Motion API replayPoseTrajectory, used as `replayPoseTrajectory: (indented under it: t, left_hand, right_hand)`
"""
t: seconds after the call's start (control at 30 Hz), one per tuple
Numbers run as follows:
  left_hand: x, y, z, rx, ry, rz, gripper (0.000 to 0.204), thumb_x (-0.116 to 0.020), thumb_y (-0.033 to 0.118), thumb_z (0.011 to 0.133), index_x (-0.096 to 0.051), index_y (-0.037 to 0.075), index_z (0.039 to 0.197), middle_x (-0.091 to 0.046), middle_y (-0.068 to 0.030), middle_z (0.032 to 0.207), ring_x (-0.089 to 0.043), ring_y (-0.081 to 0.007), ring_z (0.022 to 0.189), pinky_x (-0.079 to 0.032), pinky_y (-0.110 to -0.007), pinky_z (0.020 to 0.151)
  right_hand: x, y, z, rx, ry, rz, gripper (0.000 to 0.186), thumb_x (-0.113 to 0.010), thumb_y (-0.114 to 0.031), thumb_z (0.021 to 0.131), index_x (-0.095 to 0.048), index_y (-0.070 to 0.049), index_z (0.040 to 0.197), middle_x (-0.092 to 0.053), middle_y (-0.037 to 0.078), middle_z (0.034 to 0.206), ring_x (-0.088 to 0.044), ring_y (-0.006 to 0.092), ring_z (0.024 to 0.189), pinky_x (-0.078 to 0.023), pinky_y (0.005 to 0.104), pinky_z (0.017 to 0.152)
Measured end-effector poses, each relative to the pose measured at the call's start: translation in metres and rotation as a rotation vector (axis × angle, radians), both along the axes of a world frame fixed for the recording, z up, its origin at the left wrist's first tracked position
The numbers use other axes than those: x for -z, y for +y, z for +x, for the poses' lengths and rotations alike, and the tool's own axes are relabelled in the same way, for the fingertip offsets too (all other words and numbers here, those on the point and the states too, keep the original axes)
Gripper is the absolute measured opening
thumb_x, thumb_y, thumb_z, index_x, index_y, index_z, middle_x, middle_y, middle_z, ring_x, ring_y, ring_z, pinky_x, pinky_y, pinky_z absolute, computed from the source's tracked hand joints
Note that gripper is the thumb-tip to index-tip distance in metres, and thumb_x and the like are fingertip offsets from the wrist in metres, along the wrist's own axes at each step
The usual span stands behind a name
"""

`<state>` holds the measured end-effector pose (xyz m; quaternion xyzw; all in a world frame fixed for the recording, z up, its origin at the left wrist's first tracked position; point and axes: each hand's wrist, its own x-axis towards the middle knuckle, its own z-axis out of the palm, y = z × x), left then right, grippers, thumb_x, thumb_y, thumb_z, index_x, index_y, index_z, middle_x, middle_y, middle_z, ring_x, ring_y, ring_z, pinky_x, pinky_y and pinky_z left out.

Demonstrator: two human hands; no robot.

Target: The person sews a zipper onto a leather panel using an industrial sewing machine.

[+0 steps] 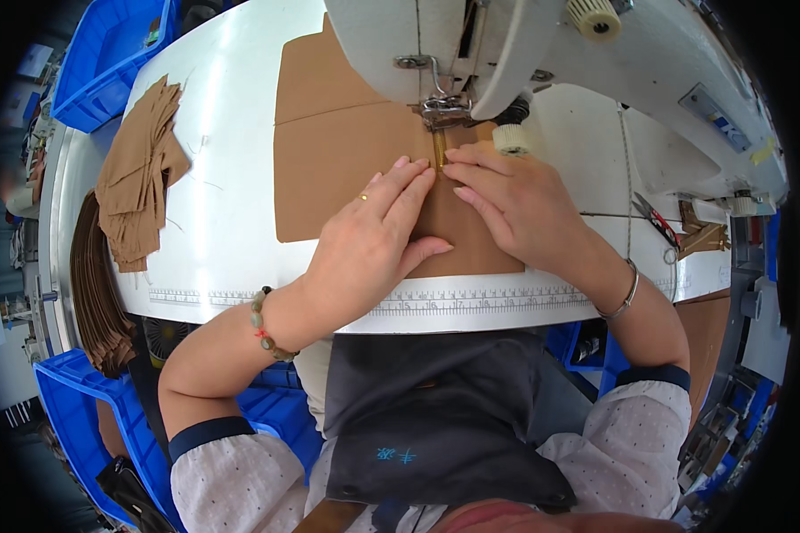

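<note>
A brown fabric panel (pixel 329 191) with a seam line across it lies on the white table under a sewing machine (pixel 542 58). Its metal presser foot (pixel 446 111) rests at the far part of the cloth, over a narrow gold-coloured strip (pixel 439 147). My left hand (pixel 369 226) lies on the panel left of the strip, fingers stretched out and thumb apart. On the other side, my right hand (pixel 524 204) presses its fingertips to the cloth close beside the strip. Both hands hold the panel down without gripping it; the fingertips nearly meet.
Stacked brown fabric pieces (pixel 140 178) lie at the left, and a thicker bundle (pixel 98 284) hangs over the table edge. A measuring scale (pixel 462 303) runs along the front edge. Red-handled scissors (pixel 658 218) lie at the right. Blue bins (pixel 84 377) stand around the table.
</note>
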<state>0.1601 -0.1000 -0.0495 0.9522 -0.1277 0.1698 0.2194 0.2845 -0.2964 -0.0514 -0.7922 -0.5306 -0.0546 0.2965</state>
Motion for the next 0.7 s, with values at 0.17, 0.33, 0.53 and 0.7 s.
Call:
replayPoseTrajectory:
  t: [0.17,0.33,0.53,0.7]
  left_hand:
    - [0.0,0.001,0.002,0.039,-0.009,0.072,0.062,-0.079,0.034,0.086,-0.064,-0.008,0.129,-0.065,-0.019,0.135,-0.062,-0.0352,0.13,-0.053,-0.043,0.108]
    - [-0.009,0.004,0.008,0.083,0.009,0.18,0.063,-0.083,0.034,0.081,-0.066,-0.003,0.129,-0.066,-0.0152,0.134,-0.063,-0.0335,0.128,-0.053,-0.043,0.106]
    - [-0.011,0.009,0.012,0.104,-0.002,0.199,0.062,-0.081,0.039,0.082,-0.067,-0.002,0.127,-0.067,-0.0144,0.131,-0.065,-0.0327,0.124,-0.051,-0.047,0.108]
    - [-0.009,0.013,0.019,0.094,-0.022,0.204,0.063,-0.08,0.042,0.082,-0.068,0.0,0.126,-0.068,-0.0134,0.13,-0.066,-0.0321,0.121,-0.051,-0.047,0.108]
  right_hand:
    - [-0.004,-0.003,-0.001,-0.012,0.003,-0.083,0.028,-0.068,-0.014,0.096,-0.074,-0.004,0.121,-0.069,0.01,0.129,-0.068,0.0312,0.111,-0.055,0.0417,0.092]
    - [-0.002,-0.001,-0.001,-0.024,-0.105,-0.061,0.028,-0.071,-0.015,0.092,-0.073,-0.003,0.117,-0.068,0.01,0.123,-0.066,0.0287,0.111,-0.051,0.0429,0.099]
    - [-0.003,0.0,-0.008,-0.006,-0.211,-0.068,0.031,-0.073,-0.02,0.089,-0.072,-0.002,0.115,-0.069,0.009,0.116,-0.064,0.0259,0.113,-0.046,0.0453,0.11]
    - [-0.002,0.001,-0.006,-0.006,-0.231,-0.092,0.039,-0.074,-0.023,0.09,-0.07,-0.002,0.123,-0.068,0.011,0.117,-0.065,0.0264,0.111,-0.046,0.045,0.11]
